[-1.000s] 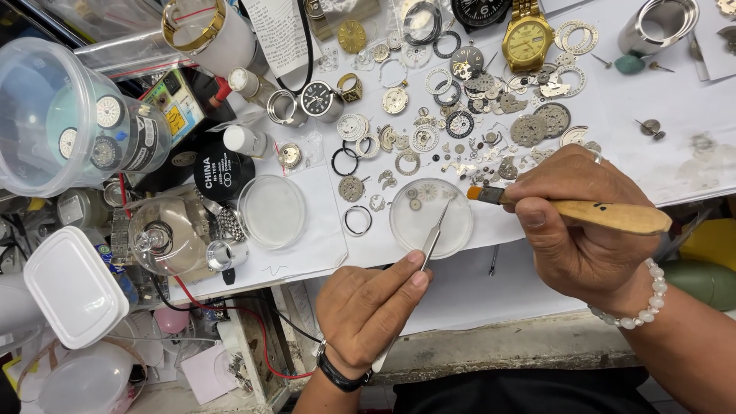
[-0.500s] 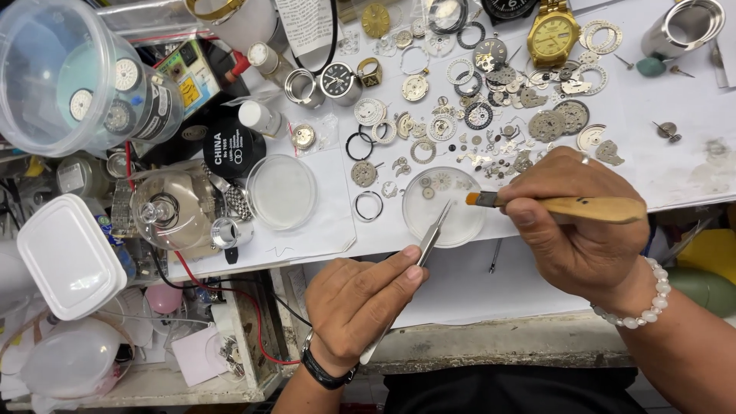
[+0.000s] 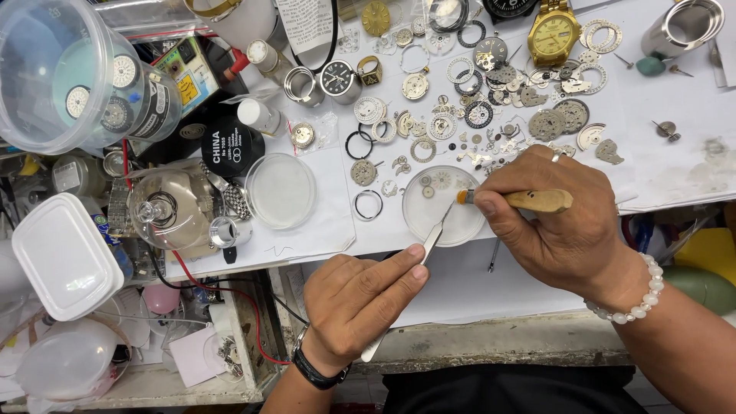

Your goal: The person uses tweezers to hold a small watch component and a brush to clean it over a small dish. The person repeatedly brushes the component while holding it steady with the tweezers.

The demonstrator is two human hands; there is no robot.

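Dish [image 3: 445, 218], round, clear, shallow, holding small watch parts.

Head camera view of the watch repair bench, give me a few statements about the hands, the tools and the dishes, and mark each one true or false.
1. The left hand holds metal tweezers whose tips reach into the clear round dish. True.
2. The right hand holds a screwdriver with a red handle. False: it holds a small brush with a wooden handle.
3. The second clear dish, to the left, is full of gears. False: it looks empty.
4. A gold-coloured wristwatch lies at the top of the bench. True.
5. The right wrist wears a white bead bracelet. True.
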